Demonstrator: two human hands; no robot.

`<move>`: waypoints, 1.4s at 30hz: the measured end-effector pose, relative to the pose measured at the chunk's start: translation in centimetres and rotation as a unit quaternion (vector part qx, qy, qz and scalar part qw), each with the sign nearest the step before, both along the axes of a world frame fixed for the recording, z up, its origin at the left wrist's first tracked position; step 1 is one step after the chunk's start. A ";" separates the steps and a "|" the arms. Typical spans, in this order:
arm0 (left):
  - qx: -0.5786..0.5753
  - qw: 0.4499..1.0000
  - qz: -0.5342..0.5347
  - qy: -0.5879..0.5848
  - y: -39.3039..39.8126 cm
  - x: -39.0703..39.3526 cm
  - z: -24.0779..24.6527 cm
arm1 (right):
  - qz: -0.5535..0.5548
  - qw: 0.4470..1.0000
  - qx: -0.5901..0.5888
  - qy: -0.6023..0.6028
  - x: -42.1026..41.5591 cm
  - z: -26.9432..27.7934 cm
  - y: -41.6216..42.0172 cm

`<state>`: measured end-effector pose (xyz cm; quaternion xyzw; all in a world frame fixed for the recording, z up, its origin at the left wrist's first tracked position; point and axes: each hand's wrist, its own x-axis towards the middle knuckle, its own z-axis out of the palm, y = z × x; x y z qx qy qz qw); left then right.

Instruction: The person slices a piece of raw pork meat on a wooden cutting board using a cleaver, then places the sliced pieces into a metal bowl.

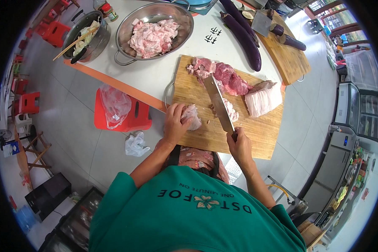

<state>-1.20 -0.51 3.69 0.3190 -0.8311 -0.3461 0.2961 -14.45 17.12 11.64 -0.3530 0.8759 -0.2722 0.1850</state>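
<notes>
My left hand rests over a pale piece of raw meat near the left edge of a wooden cutting board. In my right hand is the handle of a cleaver, its blade slanting away across the board. Small chopped bits of meat lie beside the blade, partly hidden by it. Beyond its tip is dark red raw meat. A thick slab of fatty pork sits at the board's right side.
A steel colander bowl of cut meat and a pot with chopsticks stand at the back left. Long eggplants lie beyond the board. A second board at right holds another cleaver. A red stool stands left of the table.
</notes>
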 end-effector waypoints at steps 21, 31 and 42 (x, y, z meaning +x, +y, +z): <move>0.076 0.921 -0.359 -0.131 8.0 -10.5 -1.9 | -0.266 0.961 -0.077 0.019 0.7 -0.2 7.9; 0.353 0.866 -0.017 0.354 -6.7 -10.0 14.8 | -0.249 0.960 -0.127 -0.006 2.0 -0.8 6.4; -0.007 0.998 -0.053 0.036 -16.5 -5.7 3.2 | -0.207 0.975 -0.074 -0.043 3.7 -0.8 4.9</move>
